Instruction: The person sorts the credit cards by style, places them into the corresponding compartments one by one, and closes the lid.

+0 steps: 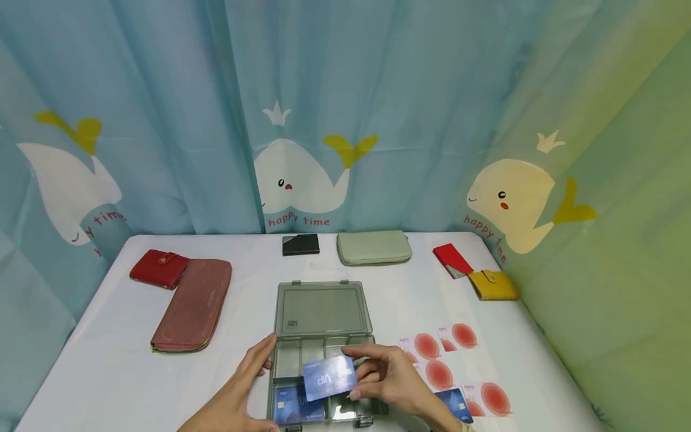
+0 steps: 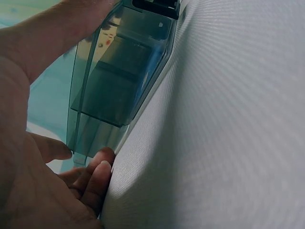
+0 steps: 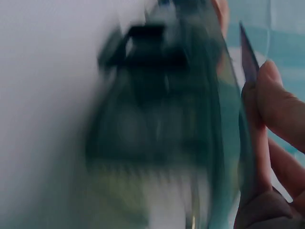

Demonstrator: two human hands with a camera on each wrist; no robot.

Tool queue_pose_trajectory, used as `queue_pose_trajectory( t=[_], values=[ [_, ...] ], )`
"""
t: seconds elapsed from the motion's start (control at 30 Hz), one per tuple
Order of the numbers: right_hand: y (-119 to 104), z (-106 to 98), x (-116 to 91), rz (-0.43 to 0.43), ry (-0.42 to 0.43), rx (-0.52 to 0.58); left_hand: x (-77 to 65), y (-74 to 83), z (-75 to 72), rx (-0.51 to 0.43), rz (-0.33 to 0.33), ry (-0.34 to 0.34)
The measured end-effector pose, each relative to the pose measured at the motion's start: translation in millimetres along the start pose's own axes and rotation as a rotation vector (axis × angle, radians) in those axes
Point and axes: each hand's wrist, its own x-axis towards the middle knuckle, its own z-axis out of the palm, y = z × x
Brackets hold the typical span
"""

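Observation:
A grey translucent plastic compartment box [image 1: 273,360] lies on the table with its lid [image 1: 323,309] laid back. My left hand [image 1: 243,384] holds the box's left side, thumb toward the front corner and fingers at the back corner. Between thumb and fingers, my right hand [image 1: 394,378] pinches a blue card [image 1: 329,379], tilted above the compartments. Edge-on, that card [image 3: 249,57] also shows in the right wrist view, where the box is blurred. Another blue card [image 1: 294,408] lies in the front left compartment. The held card hides part of the dividers.
Right of the box lie several white cards with red circles [image 1: 493,399] and a blue card [image 1: 456,405] partly behind my right wrist. Farther out are red [image 1: 159,268] and brownish-pink [image 1: 194,303] wallets, black [image 1: 300,245] and red [image 1: 452,260] card holders, and green [image 1: 373,247] and yellow [image 1: 493,285] wallets.

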Motion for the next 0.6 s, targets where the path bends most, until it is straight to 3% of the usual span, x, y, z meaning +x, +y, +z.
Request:
queue_pose_trajectory(
  t=[0.2,0.37,0.47,0.6],
  values=[
    [2.8,31.6,13.2,-0.058,-0.006,-0.208,-1.0,1.0,-0.6,0.010,-0.072,-0.017],
    [0.5,45.6,18.4,-0.118,-0.010,-0.436,-1.4,1.3,0.4,0.010,-0.083,-0.014],
    [-4.2,48.7,20.0,-0.110,-0.023,-0.556,-1.0,2.0,-0.1,0.012,-0.078,-0.012],
    [-15.2,50.3,19.1,-0.030,-0.087,-0.671,-0.3,3.4,-1.0,0.018,-0.055,-0.004]
  ],
)
